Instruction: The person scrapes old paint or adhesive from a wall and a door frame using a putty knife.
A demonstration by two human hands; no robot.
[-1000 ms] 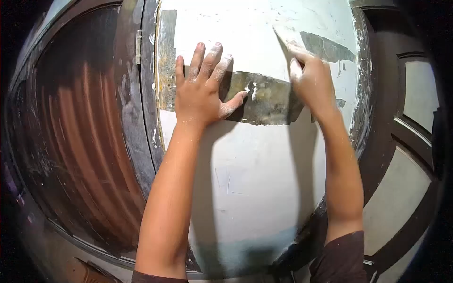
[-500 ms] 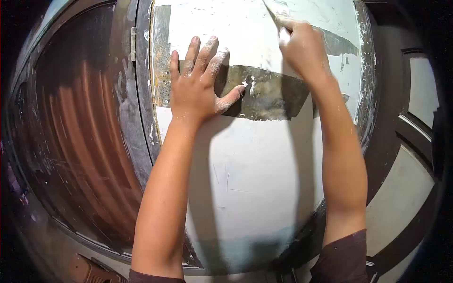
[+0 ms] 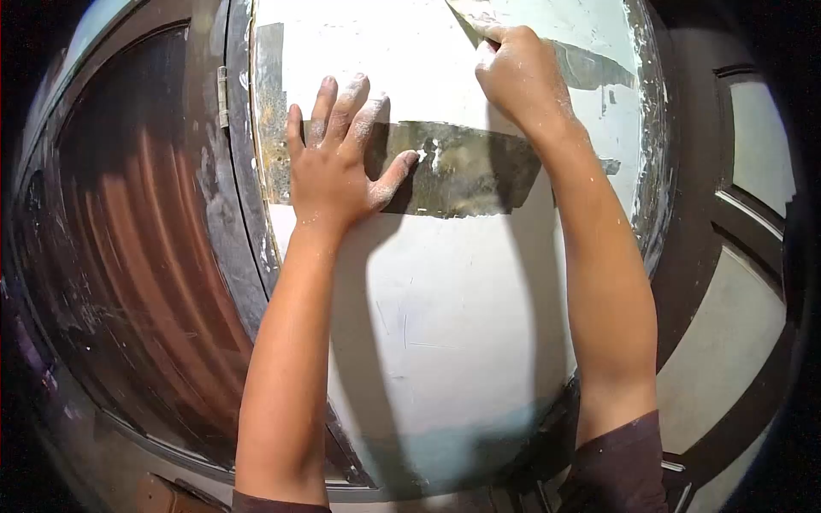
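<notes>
A white panel [image 3: 445, 291] stands upright in front of me, with a bare, mottled grey-brown band [image 3: 479, 171] across it. My left hand [image 3: 333, 167] lies flat on the panel, open with spread fingers, its thumb over the left part of that band. White powder coats its fingers. My right hand [image 3: 526, 81] is closed around a scraper [image 3: 464, 19] near the top of the view. The scraper's thin blade is partly cut off by the frame's upper edge, and its handle is mostly hidden in my fist. Whitish stuff shows beside the blade.
To the left is a dark wooden door frame with a metal hinge [image 3: 223, 97] and a brown, reddish-streaked door panel [image 3: 154, 231]. Another dark door with pale panels [image 3: 727, 350] stands on the right. A brown object [image 3: 171, 496] sits at the lower left.
The whole view has shifted slightly, so the panel appears further left. My right hand with the scraper has shifted a little left and up in view. My left hand stays flat on the panel.
</notes>
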